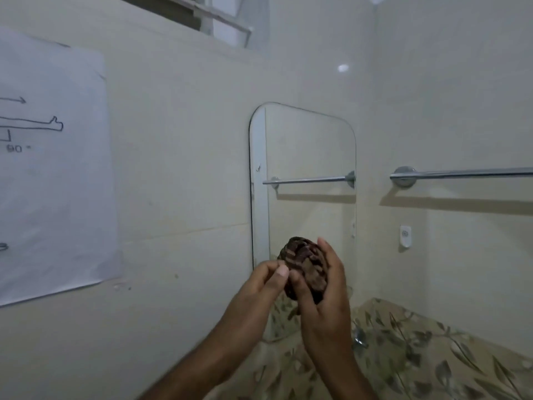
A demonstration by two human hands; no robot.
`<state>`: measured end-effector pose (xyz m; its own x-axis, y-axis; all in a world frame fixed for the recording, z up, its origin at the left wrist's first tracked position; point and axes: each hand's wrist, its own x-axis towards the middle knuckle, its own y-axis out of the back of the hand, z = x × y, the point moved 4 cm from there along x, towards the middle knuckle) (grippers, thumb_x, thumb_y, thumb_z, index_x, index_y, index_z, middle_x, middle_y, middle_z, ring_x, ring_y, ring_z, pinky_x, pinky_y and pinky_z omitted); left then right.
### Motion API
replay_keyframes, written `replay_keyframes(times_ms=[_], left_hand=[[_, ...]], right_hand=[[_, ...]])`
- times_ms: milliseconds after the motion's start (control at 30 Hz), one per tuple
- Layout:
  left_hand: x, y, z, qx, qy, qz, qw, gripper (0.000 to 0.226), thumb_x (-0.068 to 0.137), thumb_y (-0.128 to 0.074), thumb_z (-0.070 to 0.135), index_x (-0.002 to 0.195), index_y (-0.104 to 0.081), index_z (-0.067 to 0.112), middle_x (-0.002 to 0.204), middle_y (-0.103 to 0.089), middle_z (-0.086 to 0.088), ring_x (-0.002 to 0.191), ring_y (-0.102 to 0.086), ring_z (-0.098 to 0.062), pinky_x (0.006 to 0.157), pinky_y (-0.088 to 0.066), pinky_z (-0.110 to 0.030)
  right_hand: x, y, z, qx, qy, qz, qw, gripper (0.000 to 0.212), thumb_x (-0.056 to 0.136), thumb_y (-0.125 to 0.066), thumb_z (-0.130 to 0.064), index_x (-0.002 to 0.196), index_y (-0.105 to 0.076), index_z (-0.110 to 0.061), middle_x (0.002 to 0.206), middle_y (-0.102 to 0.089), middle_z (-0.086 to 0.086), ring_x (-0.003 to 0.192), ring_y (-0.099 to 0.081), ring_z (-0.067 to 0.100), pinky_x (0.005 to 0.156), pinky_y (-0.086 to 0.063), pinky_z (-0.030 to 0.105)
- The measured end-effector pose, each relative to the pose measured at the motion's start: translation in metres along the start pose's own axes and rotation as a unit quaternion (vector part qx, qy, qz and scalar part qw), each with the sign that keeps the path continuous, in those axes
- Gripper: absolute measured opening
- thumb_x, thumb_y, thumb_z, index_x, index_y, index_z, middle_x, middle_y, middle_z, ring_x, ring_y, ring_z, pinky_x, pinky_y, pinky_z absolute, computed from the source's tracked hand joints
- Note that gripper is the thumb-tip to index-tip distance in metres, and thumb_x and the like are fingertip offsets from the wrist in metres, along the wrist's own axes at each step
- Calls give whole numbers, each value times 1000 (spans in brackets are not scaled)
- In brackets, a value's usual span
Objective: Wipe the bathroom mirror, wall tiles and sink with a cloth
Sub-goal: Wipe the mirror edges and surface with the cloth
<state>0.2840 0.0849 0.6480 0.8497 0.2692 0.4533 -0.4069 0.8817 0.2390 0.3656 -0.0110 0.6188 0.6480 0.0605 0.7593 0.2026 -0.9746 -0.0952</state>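
Observation:
A dark brown striped cloth [305, 264], bunched into a ball, is held in front of the lower part of the mirror [305, 157]. My right hand [323, 287] grips the cloth with fingers curled round it. My left hand [266, 280] pinches the cloth's left edge with thumb and fingertips. The mirror is tall with rounded corners and hangs on cream wall tiles [184, 174]. Below the hands a leaf-patterned surface [432, 350] spreads out, with a metal tap [359, 337] partly hidden behind my right wrist.
A white paper sheet [54, 168] with a drawn diagram is stuck on the wall at the left. A chrome towel rail [461, 173] runs along the right wall, with a white socket [405, 235] below it. A window frame [219, 21] sits up high.

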Motion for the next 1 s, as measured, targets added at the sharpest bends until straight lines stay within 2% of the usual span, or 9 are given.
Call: replay_keyframes(times_ms=[100, 200, 333, 400, 467, 633, 700, 800, 1000], left_hand=[[37, 19, 28, 162, -96, 16, 982, 23, 100, -45, 45, 109, -65, 36, 101, -65, 19, 99, -59, 9, 77, -43, -5], [82, 36, 49, 352, -202, 39, 913, 14, 97, -54, 41, 104, -63, 32, 102, -57, 14, 97, -57, -6, 86, -50, -27], [121, 55, 78, 503, -285, 82, 812, 25, 88, -50, 40, 108, -60, 29, 108, -55, 11, 101, -51, -12, 91, -47, -39], [134, 66, 90, 555, -331, 117, 754, 27, 89, -53, 31, 115, -60, 25, 113, -56, 7, 104, -52, -15, 92, -46, -39], [143, 76, 99, 578, -362, 143, 717, 29, 89, -54, 22, 118, -60, 19, 116, -56, 1, 105, -53, -18, 91, -47, -38], [151, 83, 100, 571, -389, 188, 698, 28, 90, -54, 10, 117, -60, 9, 115, -56, -6, 105, -54, -22, 92, -48, -37], [149, 82, 99, 571, -393, 197, 693, 27, 91, -55, 13, 118, -60, 9, 116, -57, -6, 106, -54, -22, 92, -48, -36], [150, 80, 97, 578, -391, 199, 688, 30, 91, -52, 17, 119, -60, 8, 115, -57, -7, 106, -54, -22, 92, -50, -36], [152, 78, 93, 616, -392, 217, 648, 28, 94, -52, 13, 120, -60, 7, 116, -57, -10, 105, -54, -24, 88, -49, -37]], right_hand=[[47, 3, 0, 13, 36, 42, 998, 50, 88, -68, -43, 130, -41, -44, 122, -59, -19, 110, -62, -3, 87, -56, 21], [88, -4, -5, -18, 110, 70, 991, 46, 84, -78, -33, 123, -53, -32, 111, -66, -13, 103, -66, 2, 83, -58, 27], [125, -27, 4, -72, 191, 124, 971, 45, 83, -81, -24, 125, -66, -19, 126, -64, -2, 116, -60, 16, 97, -52, 27], [132, -41, 11, -85, 208, 140, 964, 46, 84, -79, -22, 128, -65, -19, 136, -59, 1, 123, -53, 16, 104, -46, 22], [131, -53, 18, -92, 222, 137, 961, 49, 88, -75, -20, 134, -60, -20, 144, -53, 3, 129, -48, 18, 107, -45, 24], [123, -65, 25, -135, 233, 104, 957, 46, 100, -55, -37, 145, -50, -30, 158, -36, 2, 141, -38, 24, 109, -44, 49], [117, -63, 25, -112, 228, 61, 965, 49, 102, -46, -41, 150, -46, -30, 162, -28, 0, 147, -31, 19, 113, -41, 49], [106, -61, 29, -90, 241, 14, 966, 48, 104, -35, -35, 152, -38, -34, 165, -23, -5, 151, -26, 16, 115, -37, 54], [122, -75, 31, -109, 211, 33, 971, 58, 102, -36, -29, 158, -23, -24, 164, -24, -4, 152, -22, 14, 121, -27, 42]])
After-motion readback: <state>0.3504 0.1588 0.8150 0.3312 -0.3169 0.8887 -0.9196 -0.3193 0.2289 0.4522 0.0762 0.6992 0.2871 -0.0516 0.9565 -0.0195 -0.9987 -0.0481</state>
